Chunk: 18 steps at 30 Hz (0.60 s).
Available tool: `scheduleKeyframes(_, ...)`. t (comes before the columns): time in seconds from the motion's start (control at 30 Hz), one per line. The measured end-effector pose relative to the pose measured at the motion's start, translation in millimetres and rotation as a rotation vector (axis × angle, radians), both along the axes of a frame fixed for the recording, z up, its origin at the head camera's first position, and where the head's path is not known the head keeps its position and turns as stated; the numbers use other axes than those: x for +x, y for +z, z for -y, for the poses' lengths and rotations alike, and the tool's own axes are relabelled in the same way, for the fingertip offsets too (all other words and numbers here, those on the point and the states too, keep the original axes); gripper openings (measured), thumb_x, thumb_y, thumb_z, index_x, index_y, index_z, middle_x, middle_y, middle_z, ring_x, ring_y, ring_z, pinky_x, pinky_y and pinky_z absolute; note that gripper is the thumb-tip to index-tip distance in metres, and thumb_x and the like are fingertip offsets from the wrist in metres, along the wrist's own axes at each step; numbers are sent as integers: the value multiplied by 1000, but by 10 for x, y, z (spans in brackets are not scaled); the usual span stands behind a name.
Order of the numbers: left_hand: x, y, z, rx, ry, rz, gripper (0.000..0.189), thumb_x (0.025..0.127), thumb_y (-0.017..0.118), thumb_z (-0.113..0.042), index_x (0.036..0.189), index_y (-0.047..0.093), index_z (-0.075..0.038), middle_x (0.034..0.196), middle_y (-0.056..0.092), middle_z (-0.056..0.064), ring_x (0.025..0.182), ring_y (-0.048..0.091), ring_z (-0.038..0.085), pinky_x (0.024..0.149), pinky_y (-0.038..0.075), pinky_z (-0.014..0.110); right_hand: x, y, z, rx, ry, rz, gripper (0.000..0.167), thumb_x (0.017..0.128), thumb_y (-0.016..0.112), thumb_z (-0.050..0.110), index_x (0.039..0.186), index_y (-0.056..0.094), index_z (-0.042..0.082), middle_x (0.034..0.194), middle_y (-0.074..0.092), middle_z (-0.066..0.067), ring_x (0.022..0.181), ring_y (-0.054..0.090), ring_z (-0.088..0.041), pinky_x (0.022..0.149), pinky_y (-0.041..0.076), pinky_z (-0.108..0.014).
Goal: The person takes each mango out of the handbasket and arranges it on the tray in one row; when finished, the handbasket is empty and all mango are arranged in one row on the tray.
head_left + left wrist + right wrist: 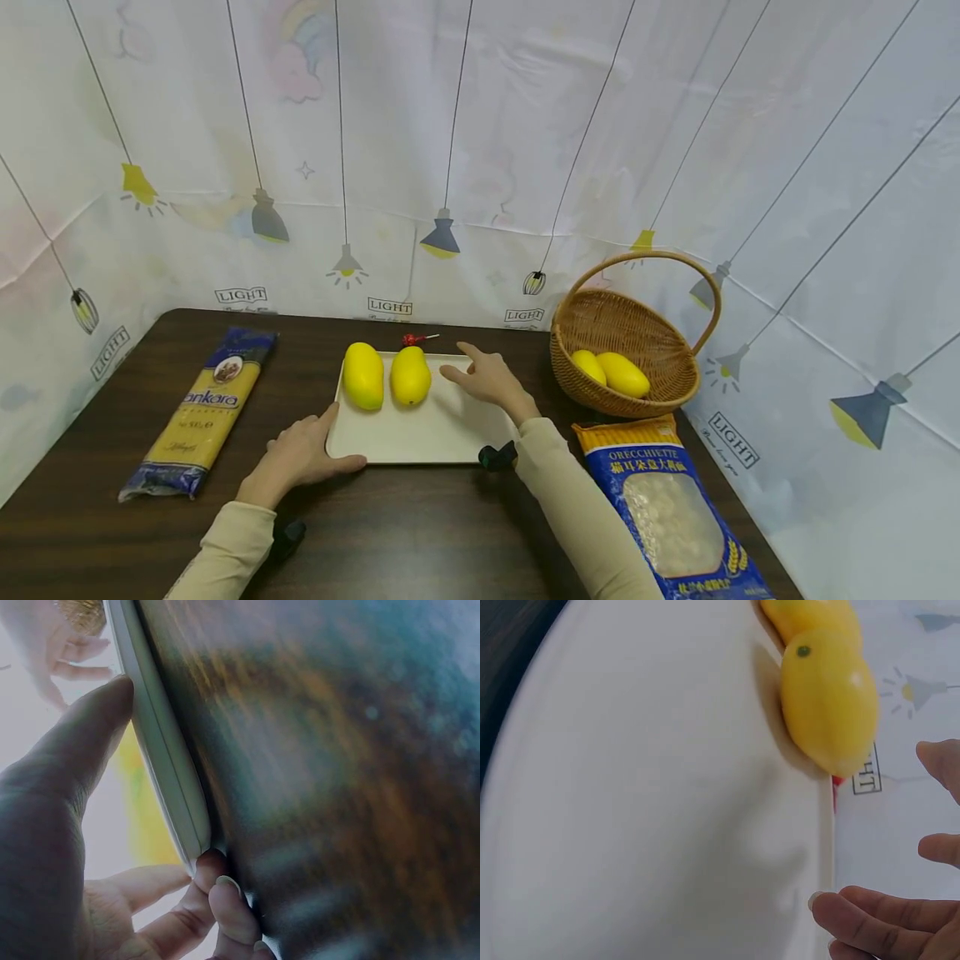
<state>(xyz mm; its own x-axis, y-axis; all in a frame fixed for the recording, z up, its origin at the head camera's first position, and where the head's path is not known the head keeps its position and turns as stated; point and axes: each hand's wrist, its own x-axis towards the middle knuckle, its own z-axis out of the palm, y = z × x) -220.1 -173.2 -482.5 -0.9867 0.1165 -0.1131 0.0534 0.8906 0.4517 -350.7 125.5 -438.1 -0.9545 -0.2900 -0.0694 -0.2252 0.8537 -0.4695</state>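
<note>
A white rectangular tray (420,433) lies on the dark table with two yellow mangoes (363,377) (410,377) side by side on its left half. My left hand (303,450) holds the tray's front left corner. Its thumb (105,712) touches the front edge, while the fingers (214,870) curl at the side. Over the back right part of the tray, my right hand (491,382) hovers with fingers spread and nothing in it. The right wrist view shows these fingers (877,930) near the tray's rim, apart from the nearer mango (829,701).
A wicker basket (633,321) with yellow mangoes (622,374) stands at the back right. Before it lies a blue pasta bag (675,517), beneath my right forearm's outer side. A pasta packet (202,408) lies at left. Behind the tray is a red lollipop (412,339).
</note>
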Motion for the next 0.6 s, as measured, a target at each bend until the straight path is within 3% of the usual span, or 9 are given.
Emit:
scheduleKeyframes(0.27, -10, 16, 9, -7, -2, 9, 116, 76, 70, -74, 158, 28, -4, 135, 57, 30, 113, 60, 47, 88, 43, 77, 87, 208, -285, -18, -1, -37, 79, 93, 54, 67, 157, 34, 27, 133, 64, -22, 111, 68, -34, 96, 54, -52)
scheduleKeyframes(0.6, -23, -2, 3, -14, -2, 7, 116, 75, 70, -75, 157, 29, -3, 134, 57, 30, 112, 60, 47, 88, 42, 77, 204, 621, -561, -8, 62, -118, 82, 95, 51, 68, 159, 31, 20, 128, 69, -17, 117, 67, -36, 102, 52, -53)
